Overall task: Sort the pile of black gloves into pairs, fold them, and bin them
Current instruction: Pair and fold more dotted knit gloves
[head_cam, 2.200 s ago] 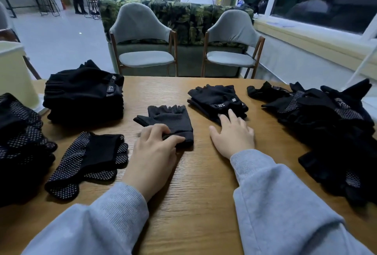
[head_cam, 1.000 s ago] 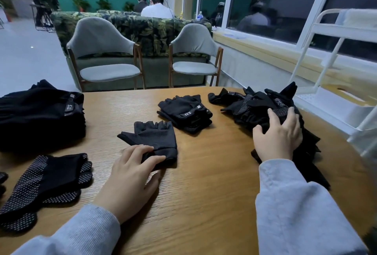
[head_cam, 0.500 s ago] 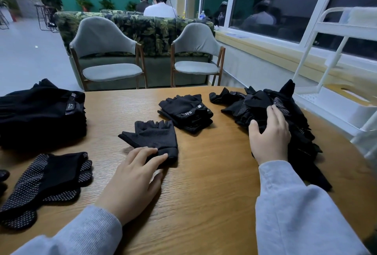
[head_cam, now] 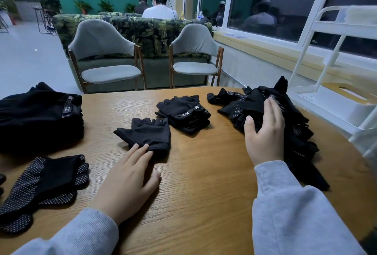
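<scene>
At far left a tall stack of folded gloves (head_cam: pixel 40 116) sits on the table (head_cam: pixel 204 183), with a dotted glove (head_cam: pixel 42 185) lying flat just nearer you. Your left hand (head_cam: pixel 126 181) lies flat, fingers straight and slightly spread, fingertips (head_cam: pixel 142 148) touching the near cuff edge of the single fingerless glove (head_cam: pixel 146 132); that glove's long axis runs away from you, finger stubs toward the chairs. Just right of it and farther back sits a small folded pair (head_cam: pixel 185 114). Your right hand (head_cam: pixel 265 130) rests, fingers extended, on the left flank of the unsorted pile (head_cam: pixel 285 124); whether its thumb pinches any cloth cannot be told here. The mate for the single glove likely lies in that pile, to the right of centre, so your right hand is the nearer one to draw it leftward.
</scene>
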The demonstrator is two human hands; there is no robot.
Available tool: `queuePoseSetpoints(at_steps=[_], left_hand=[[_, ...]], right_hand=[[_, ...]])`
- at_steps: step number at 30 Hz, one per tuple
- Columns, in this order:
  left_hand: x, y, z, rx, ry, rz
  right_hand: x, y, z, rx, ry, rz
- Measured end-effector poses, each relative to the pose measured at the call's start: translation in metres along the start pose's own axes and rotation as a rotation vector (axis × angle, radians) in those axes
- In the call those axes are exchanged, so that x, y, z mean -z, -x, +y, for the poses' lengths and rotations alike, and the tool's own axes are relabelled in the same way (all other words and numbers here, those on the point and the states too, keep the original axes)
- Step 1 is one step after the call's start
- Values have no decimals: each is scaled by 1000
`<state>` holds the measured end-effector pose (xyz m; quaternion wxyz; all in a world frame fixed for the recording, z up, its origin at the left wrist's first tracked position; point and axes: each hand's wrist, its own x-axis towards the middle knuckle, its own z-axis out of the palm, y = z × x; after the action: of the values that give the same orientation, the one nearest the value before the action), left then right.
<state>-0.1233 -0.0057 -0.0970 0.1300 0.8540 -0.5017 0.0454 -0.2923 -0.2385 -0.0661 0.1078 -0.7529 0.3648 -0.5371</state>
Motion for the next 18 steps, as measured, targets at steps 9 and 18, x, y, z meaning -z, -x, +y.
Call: queuePoseSetpoints(at_steps=[9, 18], left_hand=[[-6, -7, 6, 73, -83, -23], [-1, 1, 6, 19, 85, 15]], right_hand=[[10, -4, 11, -24, 62, -59], [37, -29, 27, -145, 132, -173]])
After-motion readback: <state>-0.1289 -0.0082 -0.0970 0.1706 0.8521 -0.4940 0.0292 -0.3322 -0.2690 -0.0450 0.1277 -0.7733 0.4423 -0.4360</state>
